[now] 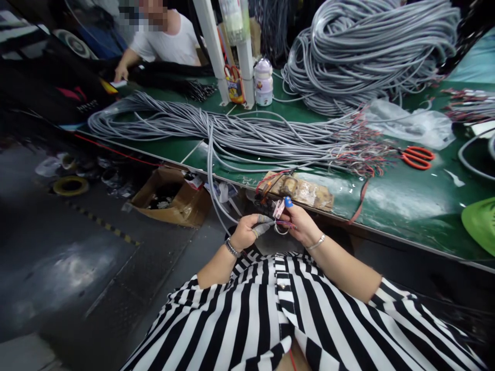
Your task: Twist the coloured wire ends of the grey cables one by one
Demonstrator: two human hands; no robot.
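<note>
Close to my body, my left hand [246, 232] is closed around the end of a grey cable [210, 170], with grey covers on thumb and finger. The cable runs up from there to the bundle on the bench. My right hand [303, 224], a blue cover on one fingertip, pinches the thin coloured wires [285, 225] that fan out of the cable end. A small pinkish-white piece [278, 208] shows between the hands; its kind is unclear. Just beyond them, a wooden block [309, 191] wrapped in clear tape lies at the bench edge.
A long grey cable bundle [232, 131] with stripped ends lies along the green bench [402, 206]. Orange-handled scissors [417, 157], a plastic bag [412, 123] and a big cable coil [371, 51] lie right. A cardboard box [170, 198] sits below. Another person [166, 38] works across.
</note>
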